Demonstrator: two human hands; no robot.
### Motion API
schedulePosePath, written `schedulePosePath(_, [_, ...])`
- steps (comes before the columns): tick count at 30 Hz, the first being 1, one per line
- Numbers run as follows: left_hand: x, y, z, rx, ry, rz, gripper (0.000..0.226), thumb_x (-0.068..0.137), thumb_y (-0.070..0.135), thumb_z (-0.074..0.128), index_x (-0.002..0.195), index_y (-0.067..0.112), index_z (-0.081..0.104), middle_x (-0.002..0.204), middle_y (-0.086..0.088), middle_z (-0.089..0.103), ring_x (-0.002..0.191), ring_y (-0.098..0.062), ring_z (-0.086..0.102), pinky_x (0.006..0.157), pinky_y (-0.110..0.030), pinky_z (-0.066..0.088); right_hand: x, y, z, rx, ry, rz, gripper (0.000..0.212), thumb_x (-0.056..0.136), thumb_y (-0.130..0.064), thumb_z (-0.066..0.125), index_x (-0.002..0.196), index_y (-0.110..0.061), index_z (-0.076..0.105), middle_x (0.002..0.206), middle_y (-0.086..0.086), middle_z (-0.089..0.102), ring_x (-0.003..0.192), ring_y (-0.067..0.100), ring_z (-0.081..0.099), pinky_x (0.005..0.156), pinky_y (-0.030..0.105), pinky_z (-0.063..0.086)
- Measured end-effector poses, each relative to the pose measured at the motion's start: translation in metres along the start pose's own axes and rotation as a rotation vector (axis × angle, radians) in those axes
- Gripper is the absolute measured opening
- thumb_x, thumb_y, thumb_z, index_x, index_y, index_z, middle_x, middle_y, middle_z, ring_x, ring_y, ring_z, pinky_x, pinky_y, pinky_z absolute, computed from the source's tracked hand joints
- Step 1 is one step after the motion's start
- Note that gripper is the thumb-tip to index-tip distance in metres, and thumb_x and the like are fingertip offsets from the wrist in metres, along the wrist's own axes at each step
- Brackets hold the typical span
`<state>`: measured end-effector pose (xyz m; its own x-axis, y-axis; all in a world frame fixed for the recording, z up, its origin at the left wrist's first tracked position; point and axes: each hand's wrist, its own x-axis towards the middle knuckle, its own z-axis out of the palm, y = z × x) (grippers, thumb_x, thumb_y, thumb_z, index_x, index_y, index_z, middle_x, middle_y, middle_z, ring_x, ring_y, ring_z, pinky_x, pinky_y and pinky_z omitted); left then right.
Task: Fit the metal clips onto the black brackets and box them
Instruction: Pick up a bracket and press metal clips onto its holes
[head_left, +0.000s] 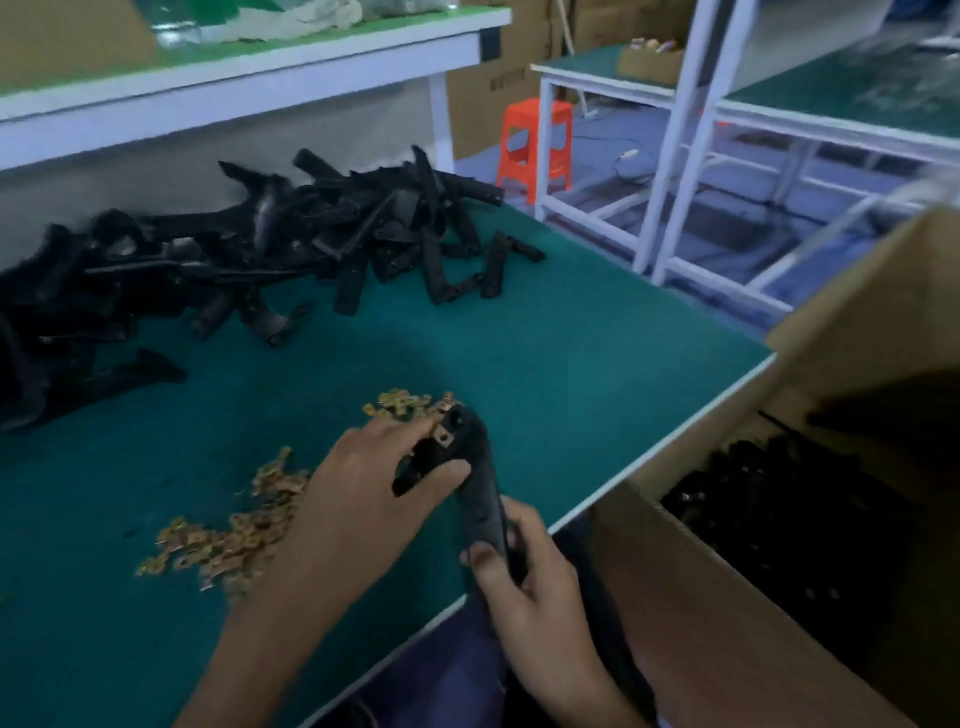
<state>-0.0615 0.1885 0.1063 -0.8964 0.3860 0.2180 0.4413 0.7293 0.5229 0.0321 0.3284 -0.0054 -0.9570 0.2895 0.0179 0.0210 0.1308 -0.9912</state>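
Fingers (441, 475) of left hand (358, 499) and right hand (535, 587) grip one black bracket (480, 499) (clip (445, 439) atop).

The flat work surface (571, 332) was a plain deep teal with a thin white edge. The heap of moulded plastic brackets (249, 249) on it was matt black throughout. So was the single long plastic bracket (480, 499) near the front edge, which carried a small brass-yellow metal clip (445, 439). The loose scatter of stamped metal clips (228, 545) was dull gold. The open cardboard box (701, 613) was plain brown, its contents black. The square plastic stool (535, 145) was bright orange, the tubular metal bench frame (680, 130) white, and the floor (602, 140) pale blue-grey.
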Motion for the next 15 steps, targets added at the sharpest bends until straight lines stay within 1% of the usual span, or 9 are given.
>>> schedulePosePath(1, [0.000, 0.008, 0.008, -0.111, -0.059, -0.007, 0.051, 0.082, 0.053, 0.072, 0.129, 0.047, 0.055, 0.105, 0.029, 0.058, 0.099, 0.003, 0.054, 0.082, -0.011, 0.038, -0.010, 0.005, -0.015, 0.004, 0.048, 0.026, 0.042, 0.087, -0.048, 0.058, 0.128, -0.041, 0.057, 0.094, -0.005, 0.073, 0.086, 0.015, 0.070, 0.078, 0.040, 0.056])
schedulePosePath(2, [0.001, 0.014, 0.016, -0.241, -0.099, -0.028, 0.066, 0.079, 0.047, 0.078, 0.137, 0.052, 0.047, 0.109, 0.034, 0.057, 0.100, 0.007, 0.055, 0.083, -0.008, 0.040, -0.019, 0.011, -0.029, 0.017, 0.104, 0.050, 0.040, 0.085, -0.048, 0.059, 0.125, -0.040, 0.058, 0.094, -0.005, 0.073, 0.086, 0.014, 0.070, 0.079, 0.040, 0.056])
schedulePosePath(3, [0.003, 0.020, 0.024, -0.339, -0.109, -0.036, 0.072, 0.077, 0.039, 0.082, 0.136, 0.054, 0.045, 0.109, 0.034, 0.059, 0.100, 0.006, 0.058, 0.082, -0.008, 0.043, -0.030, 0.018, -0.042, 0.045, 0.166, 0.077, 0.038, 0.084, -0.048, 0.060, 0.121, -0.040, 0.060, 0.094, -0.003, 0.074, 0.087, 0.014, 0.070, 0.080, 0.037, 0.056])
schedulePosePath(5, [0.005, 0.030, 0.040, -0.429, -0.044, -0.019, 0.059, 0.077, 0.022, 0.085, 0.118, 0.053, 0.055, 0.101, 0.026, 0.065, 0.090, 0.000, 0.063, 0.079, -0.017, 0.049, -0.054, 0.031, -0.070, 0.083, 0.273, 0.147, 0.029, 0.085, -0.046, 0.062, 0.114, -0.042, 0.062, 0.095, -0.002, 0.075, 0.088, 0.013, 0.071, 0.078, 0.028, 0.055])
schedulePosePath(7, [0.004, 0.042, 0.054, -0.448, -0.011, -0.022, 0.048, 0.078, 0.016, 0.084, 0.100, 0.051, 0.061, 0.088, 0.019, 0.068, 0.079, -0.003, 0.064, 0.076, -0.020, 0.050, -0.076, 0.043, -0.095, 0.106, 0.336, 0.216, 0.019, 0.091, -0.039, 0.064, 0.108, -0.045, 0.063, 0.094, -0.001, 0.076, 0.089, 0.014, 0.071, 0.076, 0.025, 0.054])
schedulePosePath(10, [-0.005, 0.057, 0.073, -0.469, -0.099, -0.003, 0.036, 0.078, 0.019, 0.085, 0.091, 0.046, 0.066, 0.078, 0.017, 0.071, 0.071, -0.001, 0.066, 0.066, -0.010, 0.046, -0.090, 0.048, -0.135, 0.116, 0.464, 0.320, 0.018, 0.099, -0.026, 0.066, 0.100, -0.045, 0.066, 0.091, 0.003, 0.072, 0.086, 0.025, 0.069, 0.077, 0.043, 0.055])
schedulePosePath(11, [-0.007, 0.061, 0.079, -0.467, -0.128, 0.005, 0.031, 0.077, 0.020, 0.085, 0.088, 0.043, 0.067, 0.076, 0.017, 0.071, 0.068, 0.000, 0.065, 0.064, -0.009, 0.046, -0.088, 0.046, -0.149, 0.128, 0.515, 0.332, 0.019, 0.099, -0.026, 0.065, 0.099, -0.044, 0.068, 0.089, 0.003, 0.072, 0.083, 0.025, 0.069, 0.075, 0.044, 0.057])
schedulePosePath(13, [-0.011, 0.069, 0.086, -0.487, -0.150, 0.020, 0.021, 0.077, 0.024, 0.085, 0.081, 0.038, 0.070, 0.068, 0.014, 0.070, 0.061, 0.002, 0.063, 0.059, -0.008, 0.044, -0.074, 0.041, -0.181, 0.172, 0.604, 0.330, 0.019, 0.098, -0.030, 0.065, 0.112, -0.042, 0.068, 0.094, -0.002, 0.074, 0.085, 0.016, 0.072, 0.076, 0.040, 0.061])
schedulePosePath(15, [-0.013, 0.076, 0.090, -0.539, -0.156, 0.020, 0.011, 0.079, 0.033, 0.079, 0.072, 0.035, 0.071, 0.060, 0.011, 0.067, 0.054, 0.002, 0.058, 0.056, -0.009, 0.043, -0.053, 0.036, -0.215, 0.122, 0.657, 0.329, 0.051, 0.096, -0.038, 0.067, 0.144, -0.031, 0.052, 0.127, -0.008, 0.069, 0.114, 0.011, 0.066, 0.097, 0.045, 0.056])
